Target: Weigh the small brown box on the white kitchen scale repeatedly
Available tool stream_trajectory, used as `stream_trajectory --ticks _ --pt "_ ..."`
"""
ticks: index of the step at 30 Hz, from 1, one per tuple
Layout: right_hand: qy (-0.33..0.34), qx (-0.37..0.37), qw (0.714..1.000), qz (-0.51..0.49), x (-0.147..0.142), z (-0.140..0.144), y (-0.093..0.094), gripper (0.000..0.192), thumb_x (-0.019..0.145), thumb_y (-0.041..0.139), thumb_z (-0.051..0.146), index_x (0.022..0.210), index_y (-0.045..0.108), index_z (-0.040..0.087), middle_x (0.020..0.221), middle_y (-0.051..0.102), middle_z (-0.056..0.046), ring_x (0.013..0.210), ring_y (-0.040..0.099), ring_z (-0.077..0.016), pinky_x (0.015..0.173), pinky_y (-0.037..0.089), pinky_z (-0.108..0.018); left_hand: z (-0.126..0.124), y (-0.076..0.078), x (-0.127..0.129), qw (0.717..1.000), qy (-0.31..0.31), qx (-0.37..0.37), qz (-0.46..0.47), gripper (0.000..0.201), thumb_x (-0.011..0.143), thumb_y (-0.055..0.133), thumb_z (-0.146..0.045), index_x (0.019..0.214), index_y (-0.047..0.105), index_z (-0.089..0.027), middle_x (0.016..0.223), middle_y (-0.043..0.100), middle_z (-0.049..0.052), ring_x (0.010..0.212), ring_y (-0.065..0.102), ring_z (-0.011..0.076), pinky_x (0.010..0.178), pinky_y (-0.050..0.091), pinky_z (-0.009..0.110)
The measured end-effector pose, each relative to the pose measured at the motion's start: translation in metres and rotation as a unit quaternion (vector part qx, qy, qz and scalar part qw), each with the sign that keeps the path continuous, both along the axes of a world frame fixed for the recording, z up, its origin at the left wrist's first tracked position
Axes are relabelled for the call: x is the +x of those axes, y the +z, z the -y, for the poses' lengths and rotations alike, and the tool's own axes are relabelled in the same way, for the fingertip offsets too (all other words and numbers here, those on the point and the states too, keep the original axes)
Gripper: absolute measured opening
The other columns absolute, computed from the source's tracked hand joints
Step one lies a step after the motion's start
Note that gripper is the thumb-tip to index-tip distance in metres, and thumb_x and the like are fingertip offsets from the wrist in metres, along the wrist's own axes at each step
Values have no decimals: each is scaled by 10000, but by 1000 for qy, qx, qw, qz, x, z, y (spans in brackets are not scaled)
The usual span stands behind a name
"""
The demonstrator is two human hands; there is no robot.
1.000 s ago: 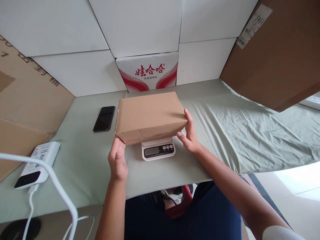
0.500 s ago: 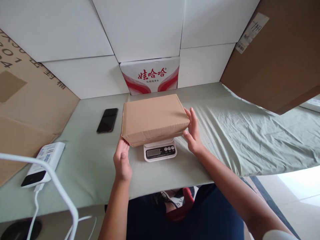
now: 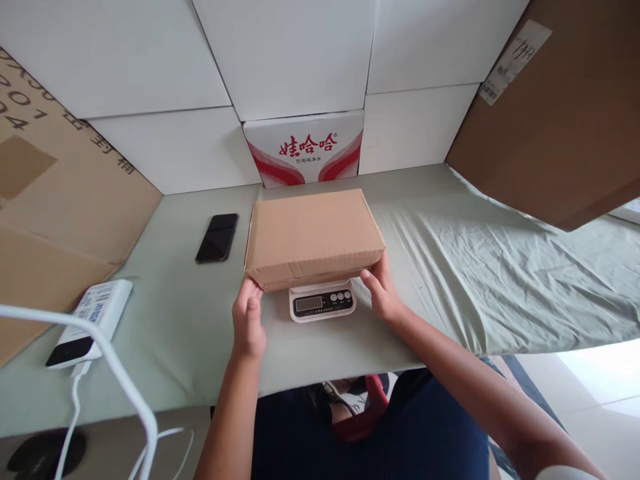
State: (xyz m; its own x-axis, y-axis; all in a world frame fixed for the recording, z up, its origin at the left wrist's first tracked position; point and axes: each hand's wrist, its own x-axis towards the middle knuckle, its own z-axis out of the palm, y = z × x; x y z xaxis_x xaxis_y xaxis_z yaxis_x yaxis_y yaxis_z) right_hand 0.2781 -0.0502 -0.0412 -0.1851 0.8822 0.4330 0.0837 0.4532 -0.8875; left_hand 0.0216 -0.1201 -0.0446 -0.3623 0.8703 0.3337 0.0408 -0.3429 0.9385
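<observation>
On the scale (image 3: 323,303), cardboard box (image 3: 313,233); your left hand (image 3: 249,320) and right hand (image 3: 383,290) open, fingertips at its lower corners.

Closed brown cardboard box (image 3: 313,233), level, apparently resting on scale (image 3: 323,303)

Cardboard box (image 3: 313,235) on kitchen scale (image 3: 323,303), left hand (image 3: 249,320) and right hand (image 3: 383,293) at its near corners, phone (image 3: 217,237) beside.

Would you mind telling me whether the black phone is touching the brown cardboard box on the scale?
Apart. The head view shows a strip of bare green cloth between the black phone and the left edge of the brown cardboard box.
</observation>
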Motion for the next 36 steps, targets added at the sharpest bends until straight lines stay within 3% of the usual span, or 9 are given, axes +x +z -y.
stream_trajectory --ticks 8,12,15,18,20,23,28,32,36 --pt "2 13 1000 -2 2 0 1 898 952 479 729 1672 61 394 1789 147 5 1666 149 -323 1363 180 -615 1 -2 1 1000 7 2 5 791 889 549 -740 1424 628 -162 1402 673 191 1412 569 368 1134 481 465" --pt "-7 48 999 6 0 -7 19 897 953 460 738 1672 62 378 1781 154 -9 1648 208 -324 1358 238 -575 -4 11 1 1000 -9 28 5 756 898 548 -721 1400 642 -163 1369 685 183 1373 600 359 1117 494 452" --pt "-18 101 995 11 -5 -36 41 971 917 472 789 1667 13 376 1764 184 -20 1644 206 -345 1353 229 -599 -34 30 -7 996 -25 89 -12 718 898 558 -714 1399 639 -206 1399 664 154 1380 592 342 1142 474 442" --pt "-24 135 990 13 -13 -83 49 1021 872 500 831 1656 22 382 1765 169 -16 1643 188 -360 1351 208 -609 -84 38 -18 993 -38 101 -38 661 891 579 -714 1365 650 -259 1408 655 132 1367 600 326 1143 471 437" --pt "-20 136 991 -6 -19 -112 40 1043 854 512 837 1652 55 346 1760 184 -43 1635 197 -370 1354 184 -605 -117 32 -25 996 -48 74 -32 627 891 579 -715 1330 659 -274 1374 676 133 1330 626 316 1138 475 447" --pt "-15 95 995 -15 -25 -137 18 1070 831 563 806 1642 93 289 1751 197 -81 1622 221 -373 1359 155 -598 -147 10 -29 998 -48 36 19 631 856 614 -727 1292 653 -272 1377 675 141 1352 615 315 1146 468 467" --pt "-2 47 999 6 -26 -139 -1 987 842 603 705 1613 172 267 1742 227 -82 1615 240 -363 1363 141 -582 -153 -21 -28 997 -37 -8 60 637 816 642 -749 1217 660 -254 1387 674 161 1377 605 317 1151 465 478" --pt "6 24 1000 4 -22 -143 -4 958 861 561 701 1616 140 287 1754 208 -71 1633 221 -337 1359 170 -579 -153 -23 -34 997 -34 -35 67 676 818 635 -756 1286 650 -269 1509 606 161 1467 527 328 1204 403 500" --pt "-36 15 999 -30 -5 -150 -10 980 870 481 757 1624 -13 371 1795 15 13 1687 -21 -280 1364 117 -590 -152 -17 -59 995 18 -22 100 793 797 604 -797 1417 595 -302 1689 408 128 1595 335 304 1284 274 481"
